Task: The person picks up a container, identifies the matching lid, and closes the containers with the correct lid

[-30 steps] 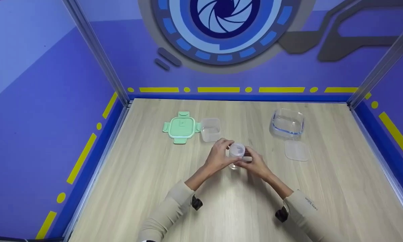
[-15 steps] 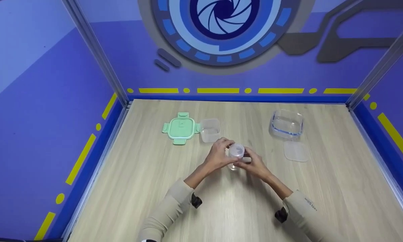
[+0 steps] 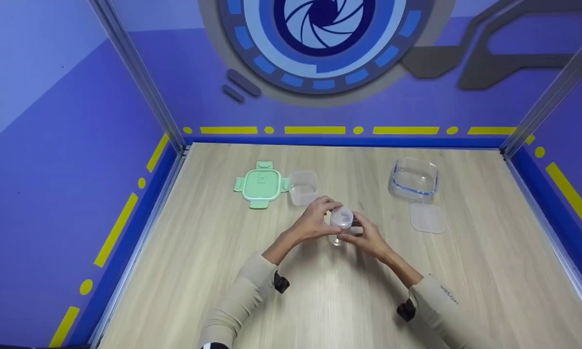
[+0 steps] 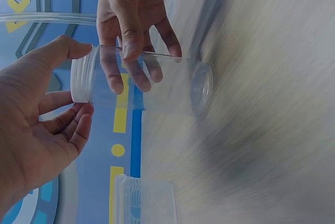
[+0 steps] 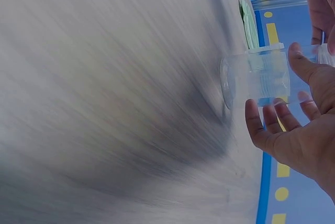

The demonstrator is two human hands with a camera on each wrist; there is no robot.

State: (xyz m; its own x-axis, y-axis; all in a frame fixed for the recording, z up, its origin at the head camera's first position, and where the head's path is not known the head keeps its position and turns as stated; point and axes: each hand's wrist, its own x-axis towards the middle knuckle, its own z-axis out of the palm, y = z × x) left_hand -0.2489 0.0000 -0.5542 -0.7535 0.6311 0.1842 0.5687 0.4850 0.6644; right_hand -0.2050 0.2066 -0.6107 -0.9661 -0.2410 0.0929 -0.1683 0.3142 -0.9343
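A clear cylindrical plastic jar [image 4: 170,90] stands upright in front of the person, a whitish translucent screw lid [image 3: 342,217] on its top. My left hand [image 3: 314,222] holds that lid by its side, thumb at one edge and fingertips at the opposite one. Lower down, my right hand [image 3: 370,240] grips the jar's body, with fingers and thumb around the clear wall. Through the see-through wall, the right fingers show in the left wrist view. The jar's base is close to the wooden table [image 3: 339,300].
Behind the left hand lie a green clip lid [image 3: 262,184] and a translucent square container [image 3: 303,188]. Further right, a glass container with a blue rim line [image 3: 413,179] stands near a flat translucent lid [image 3: 428,217]. Blue panels [image 3: 223,111] wall the table.
My left hand has turned slightly at the lid, its wrist shifting a little to the left and away from the person. The right hand and jar stay almost where they were.
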